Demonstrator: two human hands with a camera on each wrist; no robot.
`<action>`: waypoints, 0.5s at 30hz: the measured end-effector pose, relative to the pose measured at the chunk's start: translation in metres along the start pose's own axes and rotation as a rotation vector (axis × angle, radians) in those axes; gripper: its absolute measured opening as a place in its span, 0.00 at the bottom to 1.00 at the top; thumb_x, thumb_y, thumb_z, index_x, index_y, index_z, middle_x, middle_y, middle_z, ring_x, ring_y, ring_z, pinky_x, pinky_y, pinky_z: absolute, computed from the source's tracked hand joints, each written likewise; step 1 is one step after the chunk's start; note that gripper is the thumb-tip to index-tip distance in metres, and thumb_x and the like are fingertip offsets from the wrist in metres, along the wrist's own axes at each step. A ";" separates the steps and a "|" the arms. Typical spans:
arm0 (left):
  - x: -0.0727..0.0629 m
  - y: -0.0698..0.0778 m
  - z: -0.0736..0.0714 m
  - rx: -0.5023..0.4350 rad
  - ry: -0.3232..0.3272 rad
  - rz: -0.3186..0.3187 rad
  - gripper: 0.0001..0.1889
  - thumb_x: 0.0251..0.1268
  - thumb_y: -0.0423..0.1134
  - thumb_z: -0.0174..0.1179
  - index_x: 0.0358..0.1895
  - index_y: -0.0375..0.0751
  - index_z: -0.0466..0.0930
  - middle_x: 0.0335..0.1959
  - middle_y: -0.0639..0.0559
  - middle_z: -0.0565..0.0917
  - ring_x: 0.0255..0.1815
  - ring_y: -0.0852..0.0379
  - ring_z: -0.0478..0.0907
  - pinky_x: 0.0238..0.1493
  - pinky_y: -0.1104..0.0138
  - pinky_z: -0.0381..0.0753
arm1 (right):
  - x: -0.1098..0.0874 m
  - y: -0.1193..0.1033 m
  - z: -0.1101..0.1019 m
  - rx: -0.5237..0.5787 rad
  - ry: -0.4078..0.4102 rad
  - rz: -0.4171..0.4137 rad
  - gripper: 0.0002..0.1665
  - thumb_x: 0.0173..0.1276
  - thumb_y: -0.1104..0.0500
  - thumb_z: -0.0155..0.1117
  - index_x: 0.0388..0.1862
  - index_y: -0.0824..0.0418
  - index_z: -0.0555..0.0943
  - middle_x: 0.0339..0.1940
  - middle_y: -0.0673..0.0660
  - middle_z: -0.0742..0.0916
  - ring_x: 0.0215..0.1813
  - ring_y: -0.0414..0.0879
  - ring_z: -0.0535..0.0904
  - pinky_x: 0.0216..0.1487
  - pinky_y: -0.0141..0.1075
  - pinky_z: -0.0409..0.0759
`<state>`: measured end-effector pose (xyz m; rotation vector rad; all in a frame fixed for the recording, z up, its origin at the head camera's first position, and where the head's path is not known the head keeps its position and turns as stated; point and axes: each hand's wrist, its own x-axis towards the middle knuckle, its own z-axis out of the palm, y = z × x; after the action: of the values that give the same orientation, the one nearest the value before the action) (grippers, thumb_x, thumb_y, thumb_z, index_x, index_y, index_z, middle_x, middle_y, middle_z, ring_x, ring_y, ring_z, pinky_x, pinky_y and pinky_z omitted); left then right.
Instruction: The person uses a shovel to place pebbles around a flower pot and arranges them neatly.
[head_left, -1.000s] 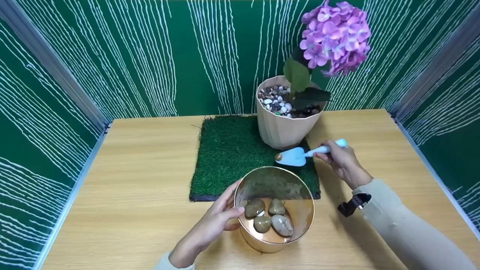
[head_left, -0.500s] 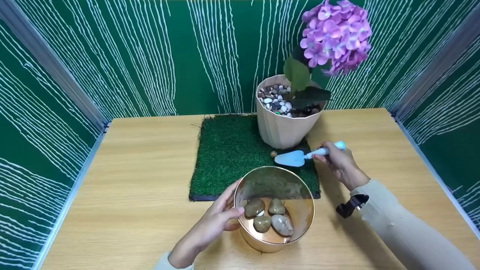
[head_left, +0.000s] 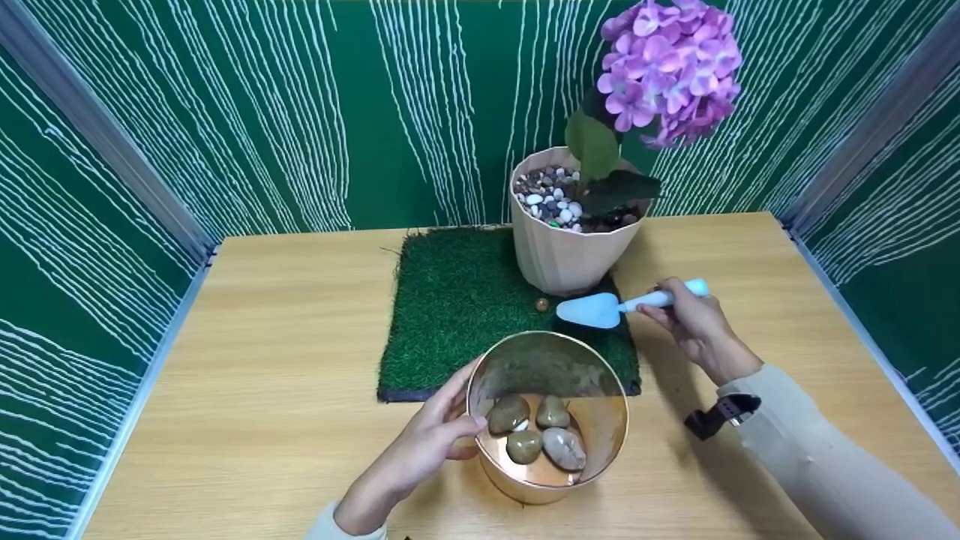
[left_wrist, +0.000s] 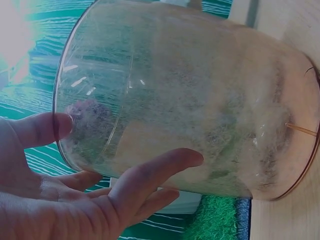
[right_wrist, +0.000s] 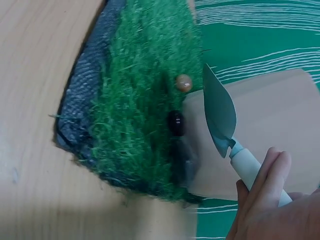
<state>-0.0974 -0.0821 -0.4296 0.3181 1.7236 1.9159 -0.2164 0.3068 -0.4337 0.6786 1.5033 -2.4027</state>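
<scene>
My left hand holds a clear amber-tinted container at its left side, thumb over the rim. Several large smooth stones lie in its bottom. My right hand grips the handle of a small light-blue trowel, whose blade is bare above the grass mat. Just left of the blade tip, a small brown pebble lies on the artificial grass mat. In the right wrist view, a black pebble and a larger dark stone sit beside the pot's base.
A beige faceted pot stands on the mat's back right, holding pebbles and a purple hydrangea. Wooden tabletop surrounds the mat. Green walls with white streaks close in the back and sides.
The brown pebble, at the trowel's tip a second ago, has come off to the left onto the grass. The trowel and right hand have shifted slightly right. The left hand stays put.
</scene>
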 end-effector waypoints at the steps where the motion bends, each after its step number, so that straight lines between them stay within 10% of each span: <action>1: 0.000 0.000 0.000 0.001 0.001 0.000 0.40 0.77 0.33 0.50 0.88 0.45 0.45 0.86 0.33 0.53 0.77 0.28 0.65 0.60 0.39 0.82 | -0.004 -0.002 -0.001 0.011 -0.008 -0.007 0.16 0.84 0.59 0.52 0.38 0.63 0.84 0.33 0.57 0.89 0.35 0.42 0.92 0.45 0.27 0.87; 15: 0.001 0.000 0.002 0.024 0.035 0.010 0.43 0.70 0.30 0.53 0.88 0.46 0.48 0.85 0.34 0.56 0.75 0.33 0.68 0.55 0.43 0.86 | -0.077 -0.030 0.007 -0.022 -0.165 -0.213 0.15 0.84 0.55 0.57 0.45 0.63 0.86 0.41 0.57 0.90 0.39 0.44 0.90 0.48 0.29 0.87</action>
<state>-0.0970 -0.0800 -0.4294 0.3052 1.7722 1.9195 -0.1643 0.3100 -0.3700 0.3197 1.6002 -2.5187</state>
